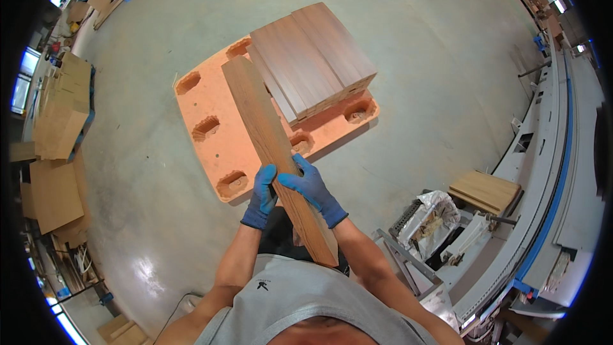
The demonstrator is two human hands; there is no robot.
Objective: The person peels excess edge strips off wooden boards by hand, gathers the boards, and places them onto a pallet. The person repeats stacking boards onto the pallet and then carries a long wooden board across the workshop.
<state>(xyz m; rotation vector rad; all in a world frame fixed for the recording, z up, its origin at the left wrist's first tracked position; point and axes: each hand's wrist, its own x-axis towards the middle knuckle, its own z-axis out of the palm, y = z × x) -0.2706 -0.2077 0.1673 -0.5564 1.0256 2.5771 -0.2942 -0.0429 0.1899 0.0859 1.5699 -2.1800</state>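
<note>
I hold a long brown wooden board [265,124] out in front of me, its far end over an orange plastic pallet [217,147]. My left hand [262,197], in a blue glove, grips the board's left edge. My right hand [311,189], also in a blue glove, grips its right edge and top face. A stack of similar dark brown boards [311,57] lies on the far part of the pallet, next to the raised end of my board.
Stacks of light wooden panels [60,112] stand at the left. A long grey and blue machine [549,172] runs along the right, with a small pile of pale boards [486,190] and a crumpled plastic bag [431,214] beside it. Grey concrete floor [421,70] surrounds the pallet.
</note>
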